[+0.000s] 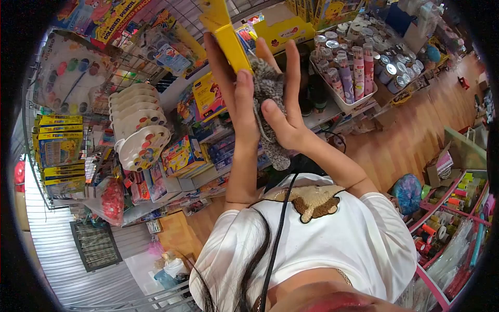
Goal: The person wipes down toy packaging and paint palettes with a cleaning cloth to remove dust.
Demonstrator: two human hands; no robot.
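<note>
Grips a yellow box [231, 47] in the left hand [236, 101], thumb closed against its near edge and fingers behind. Holds a grey fuzzy cloth [270, 138] in the right hand [288, 119], thumb pressed on the near side, two fingers spread and pointing up. Has both hands close together at twelve o'clock, box upright and slightly tilted, cloth between the palms and hanging below them.

Just beyond, at one o'clock, shows a yellow carton [286, 32] on the shelf. Farther out at two o'clock, holds tall pink and purple tubes in a white basket [362, 100], beside many lidded jars [387, 73]. At three o'clock, gives way to wooden floor [387, 143]; at four, to colored spools [442, 234] in a pink rack [433, 285].

Toward nine o'clock, stacks a bright crayon box [182, 153] nearest, then white paint palettes [143, 148], then yellow packs [60, 151] on the wire rack. At eight, hangs a clear bag of red pieces [113, 200]. At six, ends with a white shirt [332, 234], crossed by a black cord [280, 223].
</note>
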